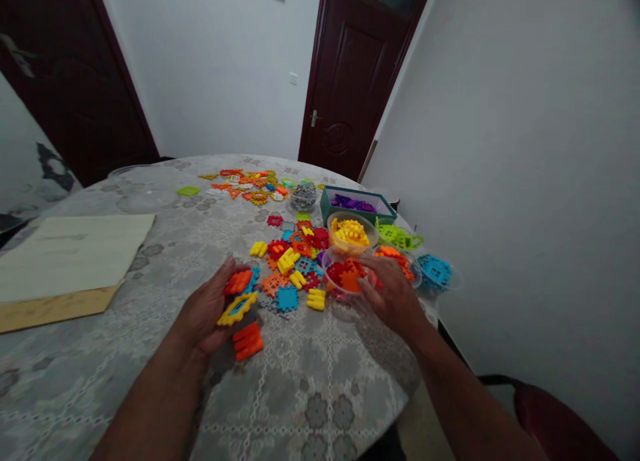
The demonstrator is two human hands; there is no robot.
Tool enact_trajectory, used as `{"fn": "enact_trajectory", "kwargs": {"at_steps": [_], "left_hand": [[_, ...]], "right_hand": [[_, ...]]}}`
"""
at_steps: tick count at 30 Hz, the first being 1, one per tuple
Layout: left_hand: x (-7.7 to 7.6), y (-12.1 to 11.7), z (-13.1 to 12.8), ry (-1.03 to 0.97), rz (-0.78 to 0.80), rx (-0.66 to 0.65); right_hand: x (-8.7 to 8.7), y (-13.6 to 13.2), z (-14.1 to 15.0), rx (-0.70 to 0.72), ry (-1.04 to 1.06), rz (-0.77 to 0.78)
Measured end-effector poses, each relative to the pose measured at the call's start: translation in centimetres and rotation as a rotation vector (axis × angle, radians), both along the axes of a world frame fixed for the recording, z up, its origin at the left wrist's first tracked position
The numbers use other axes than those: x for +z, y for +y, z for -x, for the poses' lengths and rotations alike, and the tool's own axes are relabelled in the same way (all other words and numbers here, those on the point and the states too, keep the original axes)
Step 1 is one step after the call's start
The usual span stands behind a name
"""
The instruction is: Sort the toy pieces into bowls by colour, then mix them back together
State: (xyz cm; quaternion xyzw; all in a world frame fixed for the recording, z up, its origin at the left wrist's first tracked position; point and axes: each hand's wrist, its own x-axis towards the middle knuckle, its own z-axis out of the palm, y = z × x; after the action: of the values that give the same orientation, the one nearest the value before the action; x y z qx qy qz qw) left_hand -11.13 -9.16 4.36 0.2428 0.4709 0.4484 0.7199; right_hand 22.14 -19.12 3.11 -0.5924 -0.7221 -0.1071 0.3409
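Three plastic pieces in the left hand (203, 314), fingers grasping: orange piece (238, 283), blue piece (253, 279), yellow piece (238, 307), all above the counter (280, 387). Right hand (393, 291) at a clear bowl (326, 275) of red and orange pieces (351, 282); cannot tell whether its fingers grip anything.

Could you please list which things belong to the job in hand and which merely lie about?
Likely in use:
left hand holding plastic pieces
right hand at nearest clear bowl
loose pieces between hands
blue pieces at right

Likely lying about:
pale sheet
chair
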Motion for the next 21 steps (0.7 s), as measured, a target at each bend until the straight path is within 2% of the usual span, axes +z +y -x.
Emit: {"fn": "enact_trajectory", "kwargs": {"at_steps": [4,7,9,15,18,21], "left_hand": [[0.2,-0.2,-0.1,-0.016,0.003,-0.006],[0.3,-0.4,-0.1,-0.018,0.013,0.0],[0.2,-0.6,-0.2,-0.024,0.014,0.006],[-0.5,-0.8,-0.6,-0.066,-0.073,0.04],[-1.0,-0.8,-0.8,-0.079,-0.127,0.053],[-1.5,-0.9,-1.0,-0.06,-0.173,0.041]], "right_hand": [[0.7,-0.6,0.4,-0.047,0.066,-0.061],[1.3,-1.1,2.1,-0.037,0.112,-0.097],[1.6,-1.4,3.9,0.035,0.141,-0.076],[1.5,-0.9,11.2,0.402,0.161,0.073],[1.2,-0.2,14.4,0.496,0.145,0.11],[0.4,0.8,16.5,0.529,0.101,0.128]]}}
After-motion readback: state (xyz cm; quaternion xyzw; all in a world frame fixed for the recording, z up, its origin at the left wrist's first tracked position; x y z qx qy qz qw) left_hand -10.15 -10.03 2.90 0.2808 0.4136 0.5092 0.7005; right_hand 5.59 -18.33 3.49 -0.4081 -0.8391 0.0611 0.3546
